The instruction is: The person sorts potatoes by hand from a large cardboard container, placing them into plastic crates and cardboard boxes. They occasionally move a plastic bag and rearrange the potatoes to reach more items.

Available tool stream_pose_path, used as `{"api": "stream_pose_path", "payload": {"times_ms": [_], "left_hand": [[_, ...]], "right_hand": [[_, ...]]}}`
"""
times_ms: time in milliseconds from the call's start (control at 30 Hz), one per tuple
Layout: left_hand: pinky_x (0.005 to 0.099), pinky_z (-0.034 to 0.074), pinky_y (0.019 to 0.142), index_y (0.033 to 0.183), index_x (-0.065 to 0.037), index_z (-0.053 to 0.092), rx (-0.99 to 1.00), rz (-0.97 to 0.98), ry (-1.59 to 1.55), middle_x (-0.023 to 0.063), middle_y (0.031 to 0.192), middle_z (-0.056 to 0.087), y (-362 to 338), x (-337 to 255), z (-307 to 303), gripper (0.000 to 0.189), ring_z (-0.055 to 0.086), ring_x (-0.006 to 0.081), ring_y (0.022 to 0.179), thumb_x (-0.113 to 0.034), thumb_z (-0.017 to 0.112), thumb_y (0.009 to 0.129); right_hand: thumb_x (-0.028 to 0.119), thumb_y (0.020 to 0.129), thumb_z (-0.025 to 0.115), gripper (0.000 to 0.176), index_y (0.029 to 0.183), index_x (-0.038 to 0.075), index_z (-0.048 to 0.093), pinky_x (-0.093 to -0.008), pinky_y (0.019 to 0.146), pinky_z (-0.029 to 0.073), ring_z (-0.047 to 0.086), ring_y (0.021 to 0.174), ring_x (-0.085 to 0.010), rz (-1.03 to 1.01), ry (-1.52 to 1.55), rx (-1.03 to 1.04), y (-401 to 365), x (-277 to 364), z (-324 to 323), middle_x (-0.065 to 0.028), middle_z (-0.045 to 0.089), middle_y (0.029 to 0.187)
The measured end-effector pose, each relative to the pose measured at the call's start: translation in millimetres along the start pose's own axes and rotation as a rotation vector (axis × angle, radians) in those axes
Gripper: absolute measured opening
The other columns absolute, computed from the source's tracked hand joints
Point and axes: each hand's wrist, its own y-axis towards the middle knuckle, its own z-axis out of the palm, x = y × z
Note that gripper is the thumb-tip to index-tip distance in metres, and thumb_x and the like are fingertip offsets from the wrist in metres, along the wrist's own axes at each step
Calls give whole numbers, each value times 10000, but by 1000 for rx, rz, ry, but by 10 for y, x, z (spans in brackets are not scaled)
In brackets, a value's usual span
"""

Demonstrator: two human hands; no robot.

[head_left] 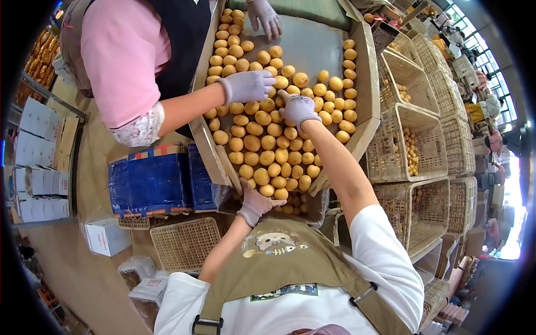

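Observation:
Many round, yellow-brown produce items like small potatoes (pixel 252 143) cover the lower part of a sloping grey tray (pixel 312 44) with raised sides. Over the middle of them reaches my gloved right hand (pixel 300 108), its thumb and forefinger apart and touching the items; nothing is plainly gripped. At the tray's narrow front lip, my gloved left hand (pixel 254 203) is cupped with fingers spread beside the lowest items. Below that lip, more of them lie in a lined container (pixel 318 207), partly hidden by my hand and apron.
A co-worker in a pink sleeve (pixel 123 53) stands at the left, both gloved hands over the tray. Stacked plastic crates (pixel 421 151), some holding produce, line the right side. Blue-wrapped boxes (pixel 149 181), a flat crate (pixel 185 243) and a white carton (pixel 108 237) stand at the left.

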Motion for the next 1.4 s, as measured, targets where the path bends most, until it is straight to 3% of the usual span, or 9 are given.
{"api": "stream_pose_path", "payload": {"times_ms": [233,300,333,400,733,933,1100,1233,1400], "left_hand": [[824,189,1047,1604,-222,199,-18,-77,-73,81,1671,199,60,-24,-178,1089,207,438,1507,-943,258,789],[819,207,1047,1604,-213,200,61,-63,-47,95,1667,210,90,-4,-324,1108,217,439,1504,-951,253,780],[819,205,1053,1604,-213,193,46,-69,-46,99,1666,204,60,19,-326,1105,215,446,1502,-947,262,782],[820,199,1065,1606,-212,177,34,-70,-35,106,1665,192,88,16,-287,1101,210,458,1498,-939,280,785],[788,254,1080,1595,-193,212,-74,-128,-58,123,1652,218,82,-40,-213,1069,247,469,1479,-905,329,805],[791,252,1062,1602,-195,183,-47,-50,35,115,1656,214,55,-28,-93,1093,238,465,1486,-931,282,801],[815,238,1047,1611,-219,157,34,-63,-96,97,1669,182,105,11,-230,1042,211,455,1498,-905,262,834],[823,214,1051,1613,-216,148,157,-69,-83,78,1678,159,113,33,-374,1034,178,440,1512,-896,255,842],[793,260,1062,1614,-251,152,-38,-51,80,60,1676,174,9,-50,-120,1009,197,415,1511,-897,225,843]], "right_hand": [[262,663,833,562,1163,106,628,-431,817,537,685,907,-314,-713,268,-643,-639,-697,-119,-100,687,914],[229,696,842,446,1090,107,672,-426,796,542,692,903,-288,-225,-143,-483,-737,-1252,-547,-68,707,932],[218,776,800,416,1154,96,679,-404,839,547,699,949,-276,-120,482,-809,-777,-1635,-507,-71,730,1010],[149,875,700,348,1210,60,669,-379,851,557,706,975,-269,331,-166,-1325,-647,-2239,-565,-92,736,1070],[329,936,568,460,1392,280,541,-526,943,504,612,1203,-348,92,47,-74,-167,-748,17,-158,598,1332],[295,855,679,480,1328,262,605,-468,839,545,668,1031,-298,-466,-174,-374,-550,-1125,-406,-150,633,1215],[99,792,711,531,1314,145,625,-380,914,550,660,1103,-310,94,-235,-1176,-474,-1938,-773,-156,656,1247],[116,790,695,353,1141,143,673,-408,800,542,669,853,-283,-616,167,-834,-456,-918,-139,-74,690,1039],[375,809,725,634,1391,218,527,-581,1067,369,439,1363,-388,-697,-77,-272,-1335,-80,792,-119,465,1487]]}}
